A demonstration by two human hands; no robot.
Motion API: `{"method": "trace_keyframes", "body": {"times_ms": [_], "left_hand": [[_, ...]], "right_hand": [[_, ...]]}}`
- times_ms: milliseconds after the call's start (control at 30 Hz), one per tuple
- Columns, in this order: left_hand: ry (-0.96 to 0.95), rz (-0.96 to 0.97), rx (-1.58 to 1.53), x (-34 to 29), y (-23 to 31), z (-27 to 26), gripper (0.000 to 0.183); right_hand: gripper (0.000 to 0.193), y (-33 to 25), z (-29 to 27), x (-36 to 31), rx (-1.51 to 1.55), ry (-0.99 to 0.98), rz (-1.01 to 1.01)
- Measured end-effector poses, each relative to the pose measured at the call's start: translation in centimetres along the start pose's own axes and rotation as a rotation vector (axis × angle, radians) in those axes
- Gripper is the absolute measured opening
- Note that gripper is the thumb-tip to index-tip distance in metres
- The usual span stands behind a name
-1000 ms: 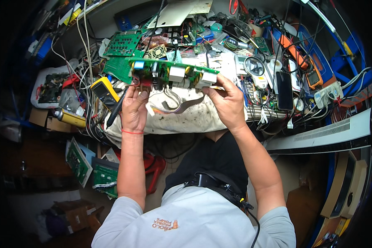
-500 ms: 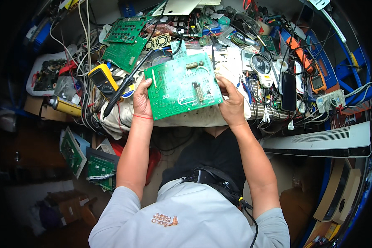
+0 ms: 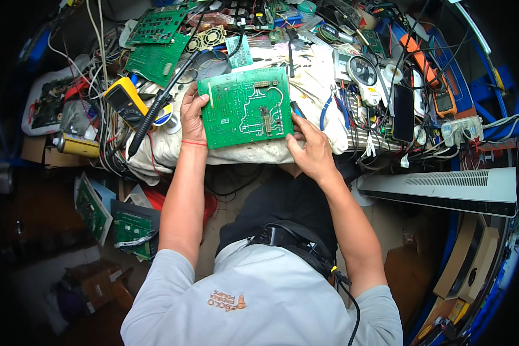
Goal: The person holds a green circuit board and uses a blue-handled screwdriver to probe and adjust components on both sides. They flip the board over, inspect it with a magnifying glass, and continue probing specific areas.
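A green circuit board (image 3: pixel 236 109) is held up over the front part of the bench, its wiring side with white traces and connector pins facing up. My left hand (image 3: pixel 194 118) grips its left edge, thumb on top and the other fingers partly hidden. At the lower right edge, my right hand (image 3: pixel 312 149) has the board between thumb and fingers. Under the board lies a pale cloth (image 3: pixel 311 75). Left of my left hand are a solder spool (image 3: pixel 166 119), a black cable with a thick sleeve (image 3: pixel 150 118) and a yellow multimeter (image 3: pixel 127 102).
More green boards (image 3: pixel 155 57) are piled at the back left. A magnifier (image 3: pixel 363 72), a dark phone (image 3: pixel 403 120) and an orange meter (image 3: pixel 443 102) crowd the right side among loose cables. Blue-handled pliers (image 3: pixel 326 109) lie on the cloth. A long white panel (image 3: pixel 438 187) juts out at lower right.
The board has shifted left and tilted, so its glare has faded and the traces show. Both hands moved with it; my right hand's thumb and fingers have slid lower along the right edge.
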State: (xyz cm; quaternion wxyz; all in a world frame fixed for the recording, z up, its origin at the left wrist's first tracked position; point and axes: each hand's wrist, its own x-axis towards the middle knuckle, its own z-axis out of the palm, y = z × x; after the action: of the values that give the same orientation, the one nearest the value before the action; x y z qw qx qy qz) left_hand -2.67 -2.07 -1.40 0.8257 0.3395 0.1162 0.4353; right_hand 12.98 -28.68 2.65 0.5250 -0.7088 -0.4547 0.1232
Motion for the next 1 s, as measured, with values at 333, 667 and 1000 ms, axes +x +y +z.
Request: {"method": "trace_keyframes", "body": {"times_ms": [333, 667, 1000], "left_hand": [[0.027, -0.004, 0.096, -0.7, -0.3, -0.1, 0.053], [-0.024, -0.036, 0.046, -1.0, -0.1, 0.2, 0.053], [-0.038, -0.037, 0.141, -0.6, -0.2, 0.1, 0.057]], "right_hand": [[0.042, 1.0, 1.3, -0.8, -0.185, 0.068, -0.130], [0.048, 1.8, 1.7, -1.2, -0.097, 0.130, -0.160], [0.038, 0.7, 1.1, -1.0, -0.062, 0.110, -0.098]]}}
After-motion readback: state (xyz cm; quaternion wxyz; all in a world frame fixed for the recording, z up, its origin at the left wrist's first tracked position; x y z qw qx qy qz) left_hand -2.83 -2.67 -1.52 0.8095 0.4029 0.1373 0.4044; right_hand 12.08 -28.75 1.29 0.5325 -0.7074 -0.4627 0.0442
